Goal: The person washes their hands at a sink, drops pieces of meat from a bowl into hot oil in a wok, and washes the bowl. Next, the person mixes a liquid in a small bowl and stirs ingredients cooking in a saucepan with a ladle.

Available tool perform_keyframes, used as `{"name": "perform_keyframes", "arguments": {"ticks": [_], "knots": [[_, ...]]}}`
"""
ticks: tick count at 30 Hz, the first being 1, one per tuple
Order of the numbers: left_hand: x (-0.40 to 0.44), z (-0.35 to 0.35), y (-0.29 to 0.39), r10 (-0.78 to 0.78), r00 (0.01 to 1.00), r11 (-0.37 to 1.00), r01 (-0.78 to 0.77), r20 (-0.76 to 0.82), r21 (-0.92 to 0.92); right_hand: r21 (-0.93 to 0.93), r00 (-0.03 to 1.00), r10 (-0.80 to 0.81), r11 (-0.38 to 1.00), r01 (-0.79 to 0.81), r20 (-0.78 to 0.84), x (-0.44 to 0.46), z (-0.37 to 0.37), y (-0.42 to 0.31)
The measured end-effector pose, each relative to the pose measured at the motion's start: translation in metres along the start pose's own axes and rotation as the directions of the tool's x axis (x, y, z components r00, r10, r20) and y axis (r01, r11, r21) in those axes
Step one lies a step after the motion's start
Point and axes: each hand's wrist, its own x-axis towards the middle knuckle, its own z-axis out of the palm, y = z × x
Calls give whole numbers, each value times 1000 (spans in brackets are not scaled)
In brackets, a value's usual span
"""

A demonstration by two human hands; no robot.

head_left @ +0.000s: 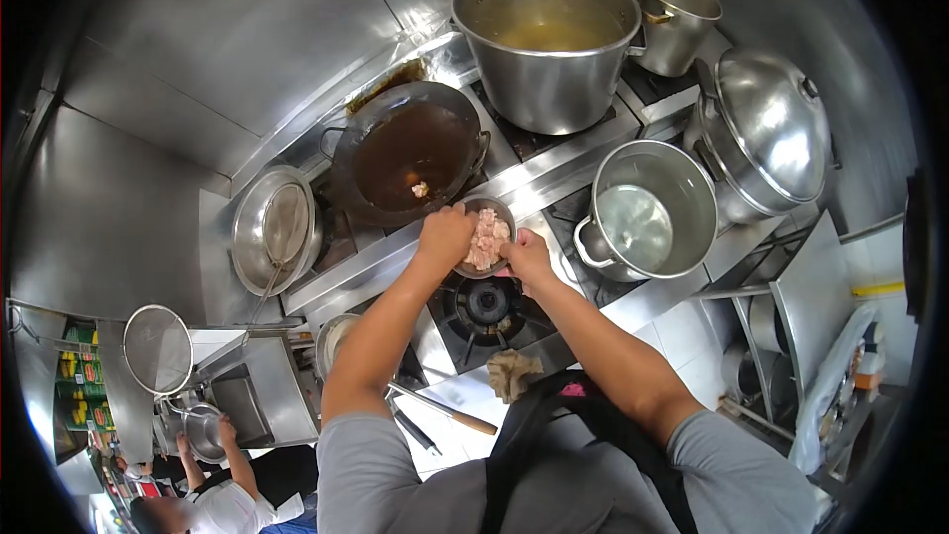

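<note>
A small metal bowl (510,213) of pale pink raw meat pieces (485,240) is between my two hands, over the front edge of the wok range. My right hand (527,259) grips the bowl's right side, thumb at the rim. At the opposite rim, my left hand (447,234) is closed with curled fingers; its fingertips are partly hidden. Just beyond the bowl sits a dark wok (353,160) containing brown oil (405,143). A small pale clump of meat (420,189) lies in that oil.
A bare burner (487,305) is below the bowl. Pots of liquid include a large stockpot (549,89) and a white-handled pot (704,208). A strainer rests in a steel basin (242,227) on the left. A co-worker (232,504) holds a metal bowl at lower left.
</note>
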Motion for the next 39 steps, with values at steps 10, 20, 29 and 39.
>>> {"name": "perform_keyframes", "arguments": {"ticks": [10, 20, 29, 39], "knots": [[-3, -34, -38, -275, 848, -545, 252, 454, -800, 125, 995, 91, 988, -87, -31, 9, -3, -2], [52, 7, -106, -300, 895, 122, 380, 331, -917, 177, 991, 137, 975, -137, 11, 1, -4, -11], [52, -33, -32, -210, 956, 855, 280, 203, -436, 157, 995, 99, 983, -93, -33, -4, -3, -7], [6, -18, -23, -468, 873, 619, 433, 135, -655, 79, 996, 81, 994, -79, -30, 4, 5, 11]]}}
